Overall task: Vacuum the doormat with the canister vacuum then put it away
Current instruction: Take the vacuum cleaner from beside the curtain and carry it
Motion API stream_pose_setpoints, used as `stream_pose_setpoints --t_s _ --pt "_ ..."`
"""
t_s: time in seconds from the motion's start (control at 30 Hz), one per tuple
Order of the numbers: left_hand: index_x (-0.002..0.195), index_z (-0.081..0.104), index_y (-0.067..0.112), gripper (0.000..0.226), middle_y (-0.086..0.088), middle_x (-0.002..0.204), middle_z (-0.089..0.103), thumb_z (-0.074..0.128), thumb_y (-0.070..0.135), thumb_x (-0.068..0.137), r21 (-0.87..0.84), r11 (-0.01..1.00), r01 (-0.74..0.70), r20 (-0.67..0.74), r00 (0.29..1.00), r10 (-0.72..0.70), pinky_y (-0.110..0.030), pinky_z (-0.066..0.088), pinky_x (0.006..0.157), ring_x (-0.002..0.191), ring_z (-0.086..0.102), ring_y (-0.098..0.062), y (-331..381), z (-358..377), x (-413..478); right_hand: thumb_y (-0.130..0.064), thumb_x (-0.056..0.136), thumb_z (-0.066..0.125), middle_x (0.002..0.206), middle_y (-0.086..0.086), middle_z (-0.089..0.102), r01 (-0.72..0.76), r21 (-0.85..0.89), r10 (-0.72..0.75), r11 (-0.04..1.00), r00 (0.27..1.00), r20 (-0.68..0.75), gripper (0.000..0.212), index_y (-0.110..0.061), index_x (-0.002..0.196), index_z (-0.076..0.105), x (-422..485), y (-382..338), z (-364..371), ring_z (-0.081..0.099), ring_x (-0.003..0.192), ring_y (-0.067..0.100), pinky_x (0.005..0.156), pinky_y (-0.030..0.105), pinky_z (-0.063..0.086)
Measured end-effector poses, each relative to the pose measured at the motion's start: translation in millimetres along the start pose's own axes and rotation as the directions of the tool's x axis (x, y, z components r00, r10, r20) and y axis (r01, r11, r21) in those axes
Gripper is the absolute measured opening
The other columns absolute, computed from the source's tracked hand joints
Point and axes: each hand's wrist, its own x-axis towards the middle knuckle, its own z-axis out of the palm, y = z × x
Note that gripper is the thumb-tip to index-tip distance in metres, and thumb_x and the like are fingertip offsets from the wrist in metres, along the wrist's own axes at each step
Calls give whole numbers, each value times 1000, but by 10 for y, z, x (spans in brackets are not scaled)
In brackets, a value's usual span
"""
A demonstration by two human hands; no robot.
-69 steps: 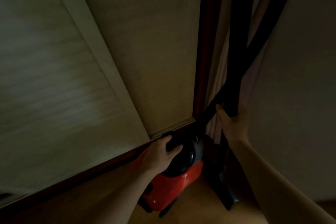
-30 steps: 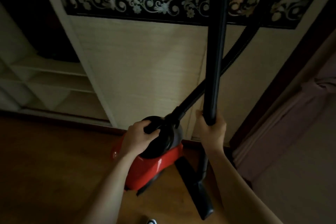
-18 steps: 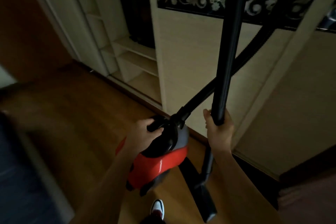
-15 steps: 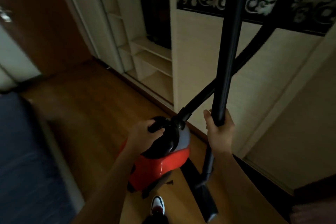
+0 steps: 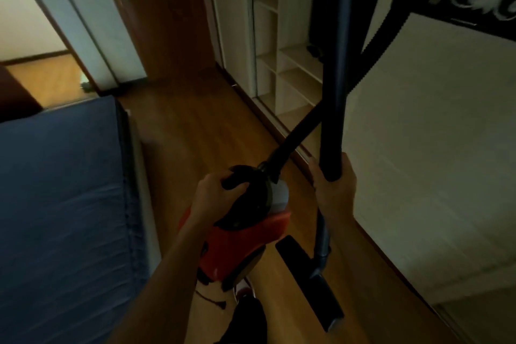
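Note:
A red canister vacuum (image 5: 240, 243) with a black top hangs off the floor at the lower middle. My left hand (image 5: 215, 193) grips its black carry handle. A ribbed black hose (image 5: 374, 36) runs from the canister up to the upper right. My right hand (image 5: 333, 187) grips the upright black wand (image 5: 336, 64), held vertical. The wand's flat floor head (image 5: 310, 279) hangs just above the wooden floor, right of the canister. No doormat is in view.
A bed with a blue mattress (image 5: 61, 204) fills the left. An open wardrobe with shelves (image 5: 290, 70) and a pale sliding door (image 5: 432, 148) line the right. A brown room door (image 5: 162, 17) stands open ahead; a strip of wooden floor (image 5: 201, 131) runs towards it. My shoe (image 5: 245, 288) shows below.
The view has swung left from the wardrobe corner towards the bed and the doorway. Both hands keep their hold on the canister handle and the wand, which travel with me.

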Motion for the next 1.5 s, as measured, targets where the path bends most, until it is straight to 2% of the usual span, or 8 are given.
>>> stream_pose_setpoints --t_s 0.1,0.2,0.43,0.57,0.73,1.07,1.3,1.5 --pt "104 74 18 24 9 73 68 71 35 89 -4 999 33 -25 999 -33 -19 51 50 62 65 -4 -186 -102 470 -31 92 73 78 -1 60 21 3 -22 1000 999 49 17 -23 87 58 402 70 432 60 70 12 64 31 49" --pt "104 74 20 20 4 73 70 71 34 89 -12 999 52 -37 998 -52 -32 56 51 61 67 -7 -321 -201 1017 -30 91 74 79 -4 62 23 6 -23 1000 996 86 21 -14 95 62 852 148 936 62 73 11 66 30 50" --pt "109 72 14 25 14 65 62 70 30 90 -7 997 71 -38 997 -72 -10 37 41 50 60 4 -559 -501 2221 -27 88 75 76 -9 60 30 -41 -26 999 995 96 19 -27 82 58 1786 217 2025 60 67 -8 61 7 46" --pt "106 73 19 22 9 63 65 69 33 90 1 994 107 -53 993 -107 -17 43 41 49 62 -4 -692 -701 2806 -23 88 76 77 -14 60 34 -72 -24 997 991 133 22 -34 85 56 2229 275 2456 60 70 -10 62 6 46" --pt "114 70 30 24 -2 80 74 68 33 90 -14 994 105 -78 991 -106 -49 60 62 70 71 -23 -843 -836 3401 -26 89 75 72 -20 63 31 -46 -22 998 982 190 19 -30 83 58 2789 395 2925 61 69 -7 62 9 47" --pt "106 72 24 18 -4 79 72 67 32 90 25 983 181 -207 963 -173 -49 59 64 70 69 -24 -1109 -839 5079 -42 90 72 83 -23 67 -8 -9 10 1000 935 355 10 -40 92 62 4425 912 3856 66 79 0 72 28 51" --pt "101 71 27 11 11 66 64 69 23 91 19 976 217 -234 950 -207 -15 41 48 55 62 -3 -1053 -939 6292 -32 91 72 89 -35 66 16 74 -49 997 883 467 39 -69 86 60 5639 887 4550 64 88 -11 76 18 47" --pt "100 73 20 11 18 68 61 71 22 89 8 963 268 -333 909 -251 -7 40 52 62 60 11 -1099 -1105 6993 -20 91 73 85 -15 69 1 121 -64 993 856 513 28 -47 86 66 6419 1045 5146 67 81 -4 73 17 54"
